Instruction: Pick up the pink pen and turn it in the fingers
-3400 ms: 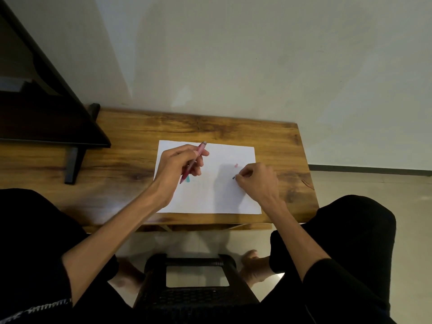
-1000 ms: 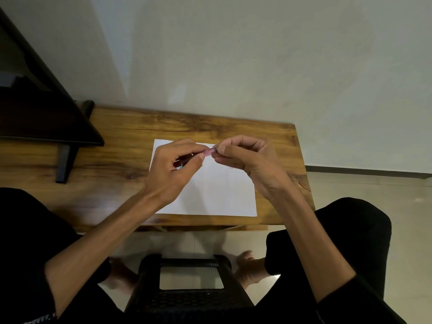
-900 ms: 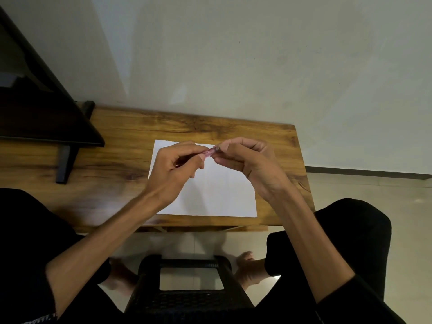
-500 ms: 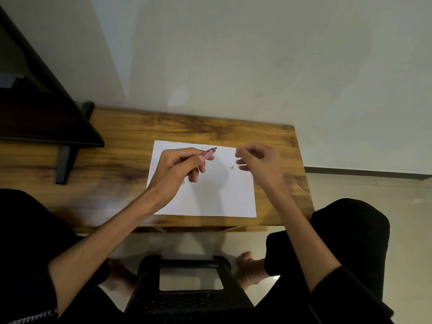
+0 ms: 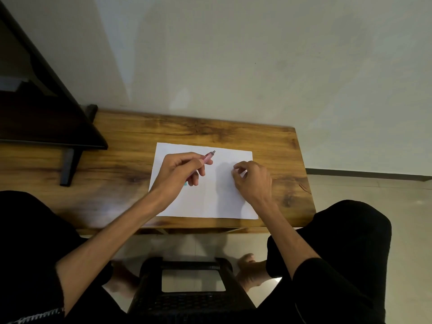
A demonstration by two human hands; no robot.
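A white sheet of paper [image 5: 210, 202] lies on the wooden table [image 5: 121, 174]. My left hand [image 5: 180, 174] hovers over the sheet's left half and grips a pink pen [image 5: 208, 156], whose grey tip points up and to the right. A small teal mark [image 5: 186, 183] peeks out beneath this hand. My right hand [image 5: 253, 181] rests on the sheet's right half with fingers curled, thumb and forefinger pinched together at the paper. The small pink piece that lay at that spot is hidden under the fingertips.
A dark flat screen [image 5: 44, 113] on a black foot [image 5: 67, 169] stands on the table's left end. A pale wall rises behind the table. Below me is a black plastic stool [image 5: 191, 298], with my knees in black trousers on either side.
Both hands met at the pen's tip a second ago. My right hand then let go, swung right and came down onto the paper where a small pink piece lay. My left hand kept the pen.
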